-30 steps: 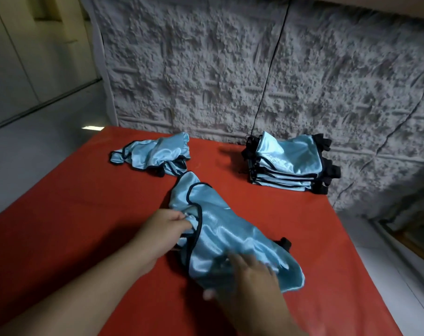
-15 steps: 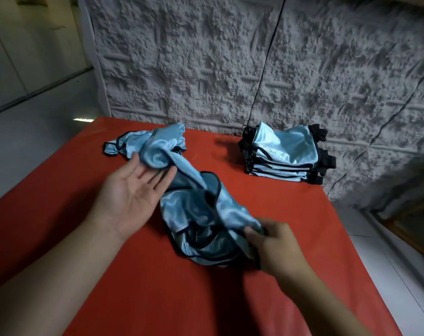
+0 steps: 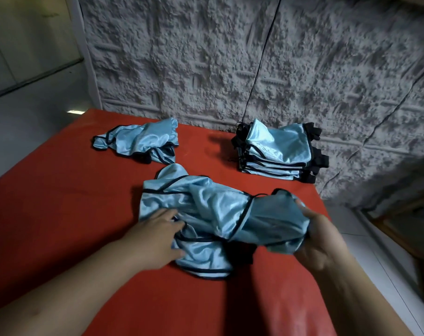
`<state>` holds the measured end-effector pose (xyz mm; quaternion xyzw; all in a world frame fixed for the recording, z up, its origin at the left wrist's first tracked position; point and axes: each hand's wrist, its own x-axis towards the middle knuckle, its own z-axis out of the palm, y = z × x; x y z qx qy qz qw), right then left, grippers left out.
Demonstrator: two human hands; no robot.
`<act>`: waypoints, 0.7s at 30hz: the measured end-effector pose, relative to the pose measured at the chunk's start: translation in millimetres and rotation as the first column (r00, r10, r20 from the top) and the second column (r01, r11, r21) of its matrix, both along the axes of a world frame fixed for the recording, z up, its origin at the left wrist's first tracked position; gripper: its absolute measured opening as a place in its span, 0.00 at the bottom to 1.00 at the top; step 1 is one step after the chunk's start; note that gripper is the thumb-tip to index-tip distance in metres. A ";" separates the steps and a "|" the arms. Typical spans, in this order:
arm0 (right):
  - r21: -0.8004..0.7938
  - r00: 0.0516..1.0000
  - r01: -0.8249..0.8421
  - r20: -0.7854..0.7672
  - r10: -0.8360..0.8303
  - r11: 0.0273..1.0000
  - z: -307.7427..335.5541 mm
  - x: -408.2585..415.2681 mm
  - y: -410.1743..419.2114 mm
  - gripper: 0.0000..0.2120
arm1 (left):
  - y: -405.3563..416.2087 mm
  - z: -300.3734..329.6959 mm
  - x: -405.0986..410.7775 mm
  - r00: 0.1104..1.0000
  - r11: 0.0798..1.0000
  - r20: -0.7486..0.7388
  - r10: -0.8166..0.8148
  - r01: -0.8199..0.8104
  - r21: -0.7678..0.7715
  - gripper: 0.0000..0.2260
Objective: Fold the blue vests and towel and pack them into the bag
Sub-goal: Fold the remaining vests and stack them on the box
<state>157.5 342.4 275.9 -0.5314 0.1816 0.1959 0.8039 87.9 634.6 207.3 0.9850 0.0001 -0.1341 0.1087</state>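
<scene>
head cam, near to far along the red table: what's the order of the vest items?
Vest being folded, held by left hand and right hand → crumpled vest and folded vest stack at the far end by the wall.

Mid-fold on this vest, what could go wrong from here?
1. The vest is bunched and twisted between the left hand and the right hand; folding now may lock in creases.
2. The right hand works near the red table's edge; slippery fabric may slide off.
3. The folded stack leans at the far edge and may topple.
</scene>
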 end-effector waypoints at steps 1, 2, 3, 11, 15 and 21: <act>0.104 0.998 0.049 0.029 -0.052 0.993 2.7 5.1 -8.2 0.18 | 0.7 1.7 2.0 0.999 0.998 -0.026 0.026 -0.025 0.060 0.40; 0.201 0.989 0.116 0.069 -0.132 0.973 2.3 10.0 -15.0 0.28 | 2.3 4.6 2.5 0.996 0.993 -0.051 0.076 -0.072 0.089 0.43; 0.255 0.981 0.136 0.101 -0.167 0.957 2.5 12.1 -19.9 0.38 | 0.8 9.0 2.9 0.990 0.987 -0.060 0.131 -0.124 0.099 0.45; -0.302 0.993 0.056 0.113 -0.023 0.952 -19.8 3.4 -1.2 0.20 | -57.1 10.0 -21.0 0.976 0.988 0.198 -0.090 0.113 -0.106 0.23; -0.486 0.982 0.177 0.141 -0.123 0.856 -27.3 9.5 -10.2 0.17 | -47.1 3.5 -19.4 0.989 0.986 0.023 -0.149 0.151 -0.066 0.29; -0.744 0.871 0.490 0.441 -0.216 0.455 -21.9 12.8 -23.5 0.33 | -5.0 8.0 5.9 0.987 0.945 0.096 0.128 -0.092 -0.315 0.04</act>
